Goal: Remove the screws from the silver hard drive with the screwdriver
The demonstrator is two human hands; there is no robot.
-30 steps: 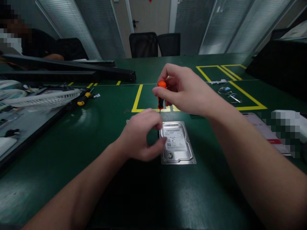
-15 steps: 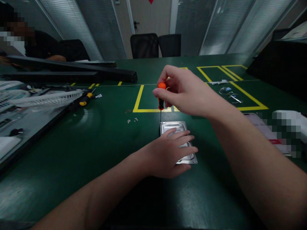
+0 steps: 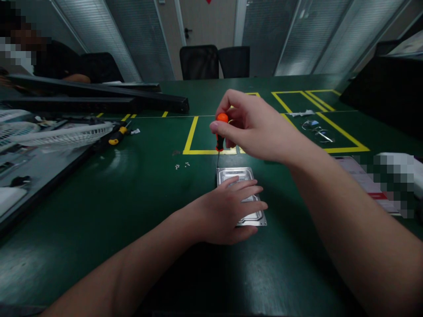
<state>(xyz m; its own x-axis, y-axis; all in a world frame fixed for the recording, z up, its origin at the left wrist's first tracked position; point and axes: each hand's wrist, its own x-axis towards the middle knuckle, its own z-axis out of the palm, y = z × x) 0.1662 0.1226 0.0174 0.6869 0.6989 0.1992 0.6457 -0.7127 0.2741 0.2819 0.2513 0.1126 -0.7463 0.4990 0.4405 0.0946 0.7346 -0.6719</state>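
Note:
A silver hard drive (image 3: 253, 216) lies flat on the green table, its far-left corner nearest the screwdriver tip. Across its top rests my left hand (image 3: 228, 211), open, palm down with fingers spread over the metal cover. My right hand (image 3: 243, 123) is closed around the handle of a small orange-and-black screwdriver (image 3: 219, 143). The screwdriver stands almost upright, and its thin shaft reaches down to the drive's far-left corner. Whether the tip sits in a screw is too small to tell. Two little clusters of tiny screws (image 3: 182, 165) lie left of the drive.
At left are a yellow-and-black screwdriver (image 3: 118, 135) and a large dark-edged panel (image 3: 66, 169) with white mesh pieces on it. Long black bars (image 3: 158, 100) lie behind. Eyeglasses (image 3: 319, 130) and a phone-like sheet (image 3: 357, 176) are at right. Another person sits far left.
The hard drive has slid slightly left together with my left hand. The screwdriver's tip has shifted left with the corner, so the tool leans a little more.

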